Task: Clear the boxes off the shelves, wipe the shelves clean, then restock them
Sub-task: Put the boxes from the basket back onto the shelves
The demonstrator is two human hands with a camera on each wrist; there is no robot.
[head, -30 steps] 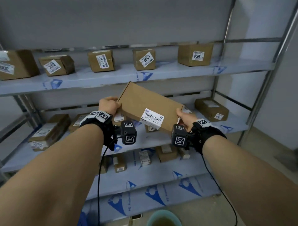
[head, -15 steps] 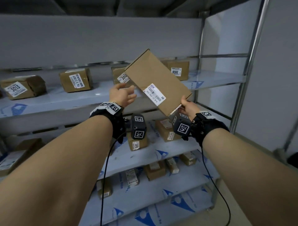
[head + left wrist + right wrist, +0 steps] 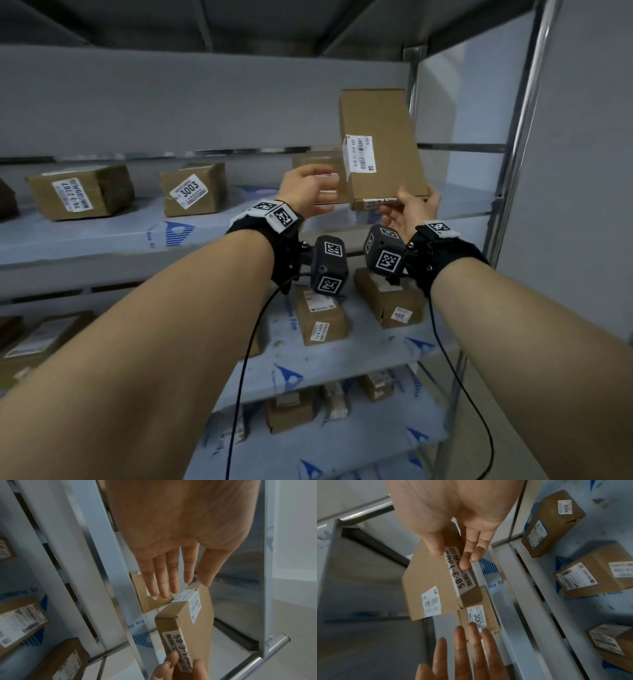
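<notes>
The right hand (image 3: pixel 409 212) pinched the lower end of a flat box (image 3: pixel 380 147), thumb on the broad face and fingers (image 3: pixel 467 559) curled over the narrow end across a strip label reading 58-3 and digits the fingers hid. The box stood nearly upright, raised above the right end of the upper shelf (image 3: pixel 102 236), its barcode label (image 3: pixel 359 154) facing the head camera. The left hand (image 3: pixel 308 190) was spread and held nothing, fingers (image 3: pixel 164 577) straight and just beside the box; whether they touched it could not be told. Behind that hand sat another box (image 3: pixel 318 164), mostly hidden, its label blurred. Further left on the same shelf lay a box marked 3003 (image 3: pixel 193 193) and a taped one (image 3: pixel 82 192), with a third cut off at the frame edge. On the shelf below, two boxes (image 3: pixel 320 317) lay partly behind the wrist cameras, one tagged 3004 (image 3: pixel 394 301). Lower boxes (image 3: pixel 291 411) were too dim to read
</notes>
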